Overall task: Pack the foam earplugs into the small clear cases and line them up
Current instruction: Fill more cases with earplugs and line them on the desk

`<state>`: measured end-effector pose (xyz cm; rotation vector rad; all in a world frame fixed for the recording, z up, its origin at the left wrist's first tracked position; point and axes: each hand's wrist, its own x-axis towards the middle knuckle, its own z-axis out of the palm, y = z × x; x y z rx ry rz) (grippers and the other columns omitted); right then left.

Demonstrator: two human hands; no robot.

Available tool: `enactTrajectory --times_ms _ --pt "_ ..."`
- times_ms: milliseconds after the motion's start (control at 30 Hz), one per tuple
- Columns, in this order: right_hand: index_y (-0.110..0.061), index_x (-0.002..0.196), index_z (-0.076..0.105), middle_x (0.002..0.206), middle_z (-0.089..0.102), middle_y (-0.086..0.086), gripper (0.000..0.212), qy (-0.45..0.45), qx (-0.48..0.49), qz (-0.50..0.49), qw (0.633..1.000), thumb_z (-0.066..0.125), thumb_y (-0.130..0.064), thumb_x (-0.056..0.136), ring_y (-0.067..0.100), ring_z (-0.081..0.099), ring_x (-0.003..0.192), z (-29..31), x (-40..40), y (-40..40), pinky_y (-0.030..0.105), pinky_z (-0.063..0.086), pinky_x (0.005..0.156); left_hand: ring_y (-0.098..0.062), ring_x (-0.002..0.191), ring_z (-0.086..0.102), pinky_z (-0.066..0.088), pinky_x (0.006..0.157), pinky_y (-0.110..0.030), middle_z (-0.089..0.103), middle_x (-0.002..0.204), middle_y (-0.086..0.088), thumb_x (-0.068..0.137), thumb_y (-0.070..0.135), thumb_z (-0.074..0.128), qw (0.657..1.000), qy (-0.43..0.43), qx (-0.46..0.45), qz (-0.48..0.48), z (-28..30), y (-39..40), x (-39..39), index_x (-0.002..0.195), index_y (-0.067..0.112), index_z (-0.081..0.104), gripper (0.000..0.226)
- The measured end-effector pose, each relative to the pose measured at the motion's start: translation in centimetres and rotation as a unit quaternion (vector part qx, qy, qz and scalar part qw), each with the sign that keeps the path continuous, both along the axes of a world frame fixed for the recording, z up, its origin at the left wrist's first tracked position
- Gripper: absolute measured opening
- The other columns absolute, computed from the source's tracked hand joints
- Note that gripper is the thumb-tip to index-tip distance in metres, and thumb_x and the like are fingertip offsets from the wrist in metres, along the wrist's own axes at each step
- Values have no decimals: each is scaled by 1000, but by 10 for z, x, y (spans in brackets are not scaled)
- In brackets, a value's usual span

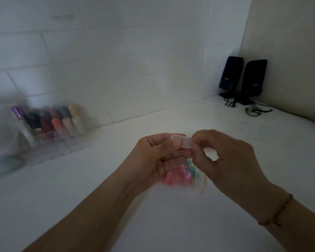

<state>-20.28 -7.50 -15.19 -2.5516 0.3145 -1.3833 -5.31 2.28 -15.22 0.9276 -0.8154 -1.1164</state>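
Motion blur is smearing the cosmetics organizer (49, 131). The left hand (153, 159) is hiding part of the earplug bag (182, 176); the clear case's (182, 141) contents are staying unreadable.

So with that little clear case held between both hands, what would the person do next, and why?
Probably pry the small clear plastic case open. The left hand and right hand each pinch one end of it, it looks empty, and the pink and green foam earplugs wait in the clear plastic bag below.

Case (182, 141) held between left hand (156, 159) and right hand (224, 159), above counter (116, 188); earplug bag (182, 176) beneath hands. Organizer (49, 140) far left; speakers (244, 80) back right corner.
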Motion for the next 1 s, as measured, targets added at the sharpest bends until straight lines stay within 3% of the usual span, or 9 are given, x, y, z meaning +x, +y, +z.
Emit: enactTrajectory --times_ms 133,267,400,500,600,700,833,900,1000 --pt "-16 76 61 71 64 -9 15 -8 23 -2 1000 52 -26 83 7 60 77 1 -1 3 21 45 58 -24 88 72 58 73 -26 71 102 -21 66 26 84 1000 -18 -3 -6 -1 0 0 104 1 73 48" --pt "-17 78 61 72 61 -26 14 -50 82 31 995 56 -28 85 -6 63 73 4 0 5 1 40 61 -30 89 70 57 84 -40 72 99 -20 69 13 75 996 -90 -13 -7 0 1 0 105 0 71 38" --pt "-29 96 62 75 65 -17 13 -18 72 34 997 51 -36 93 4 64 69 1 -1 -2 24 52 59 -32 94 66 53 88 -41 69 100 -19 76 1 68 979 -190 -27 -61 -1 3 0 105 -2 67 29" --pt "-25 115 64 87 60 -20 28 52 50 93 993 48 -37 97 5 62 73 0 -3 -8 26 52 57 -35 93 62 54 86 -44 63 102 -22 82 -4 56 988 -133 -6 -79 1 4 11 111 -7 60 30" --pt "-16 101 69 80 62 -11 22 25 27 100 994 56 -31 91 7 58 65 5 -11 -14 21 46 52 -21 68 60 53 63 -29 60 76 -6 78 0 51 997 -49 49 -24 7 4 27 88 9 64 18" --pt "-26 74 66 64 61 -14 10 57 79 82 992 61 -28 82 7 52 52 10 -25 -29 16 40 46 -20 62 59 50 57 -26 59 69 -3 75 11 52 994 -53 58 77 13 9 49 82 13 56 8" --pt "-41 78 70 79 63 -34 7 264 39 54 962 67 -35 77 5 53 49 -4 -31 -45 8 36 52 -22 66 60 42 57 -28 67 74 -10 65 17 58 943 -244 120 192 15 26 69 75 14 60 10" --pt "-40 90 72 88 60 -40 12 301 19 83 950 68 -33 81 -7 53 55 -10 -27 -44 3 37 58 -21 69 60 39 60 -29 71 81 -16 61 22 66 905 -346 155 193 10 33 70 65 20 64 5" --pt "-40 104 72 108 65 -31 19 329 0 125 936 62 -33 89 -30 46 78 -14 -21 -41 -5 33 69 -10 74 65 47 68 -27 75 81 2 60 23 81 854 -457 183 171 -3 37 67 63 22 61 20"
